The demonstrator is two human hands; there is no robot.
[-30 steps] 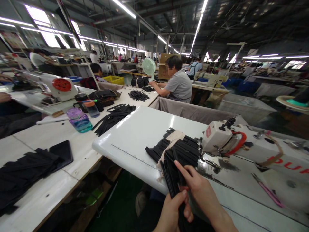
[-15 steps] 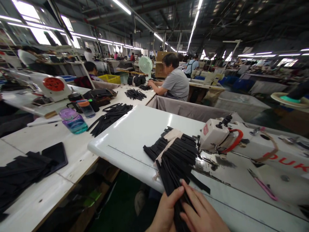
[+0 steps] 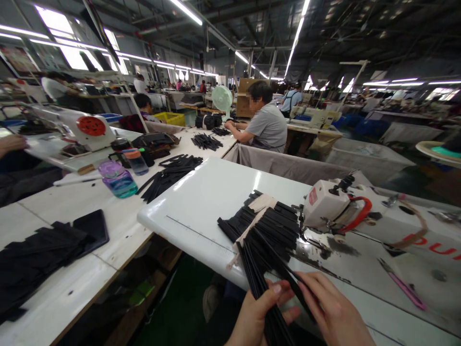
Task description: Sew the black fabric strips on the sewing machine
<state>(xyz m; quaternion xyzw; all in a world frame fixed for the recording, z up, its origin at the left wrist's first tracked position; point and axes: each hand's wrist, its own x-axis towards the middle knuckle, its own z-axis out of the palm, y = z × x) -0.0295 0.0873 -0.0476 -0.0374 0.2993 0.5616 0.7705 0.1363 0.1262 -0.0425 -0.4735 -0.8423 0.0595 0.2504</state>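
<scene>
My left grip (image 3: 257, 312) is closed on a bundle of black strips (image 3: 259, 269) at the near edge of the desk (image 3: 201, 202); my right grip (image 3: 331, 312) pinches one strip (image 3: 288, 276) peeling off to the right. The strips run long away from me toward the pile (image 3: 262, 223), which sits just left of the sewing machine (image 3: 331, 206). Both hands meet at the bundle's near end. The machine shows red letters, only "PU" readable, and a small red label too blurred to read.
</scene>
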